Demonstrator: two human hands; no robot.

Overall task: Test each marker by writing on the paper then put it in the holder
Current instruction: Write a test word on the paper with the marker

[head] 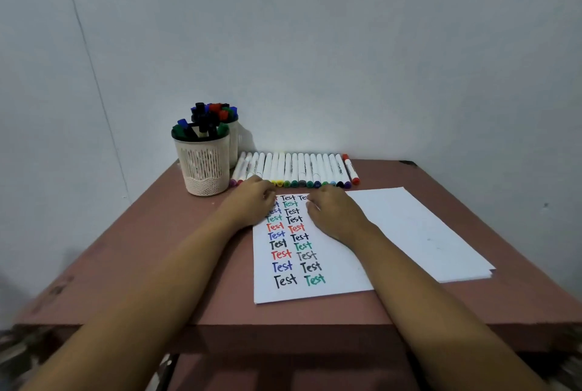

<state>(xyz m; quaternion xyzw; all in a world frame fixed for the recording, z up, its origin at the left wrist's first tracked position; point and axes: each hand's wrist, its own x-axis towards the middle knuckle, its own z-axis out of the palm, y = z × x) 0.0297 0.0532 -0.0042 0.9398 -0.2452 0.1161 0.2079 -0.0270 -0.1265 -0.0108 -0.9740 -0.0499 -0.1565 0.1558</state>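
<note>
I am resting left hand (252, 203) and right hand (335, 215) apart, seemingly empty, on the paper (315, 292); picking the red end marker (350, 170) spares the marker row (296, 167).

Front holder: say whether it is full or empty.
Nearly full: capped markers crowd the front holder, standing upright, caps above its rim.

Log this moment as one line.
left hand, right hand: rest on paper, no marker seen held | marker row: behind paper | holder: holds markers
</note>
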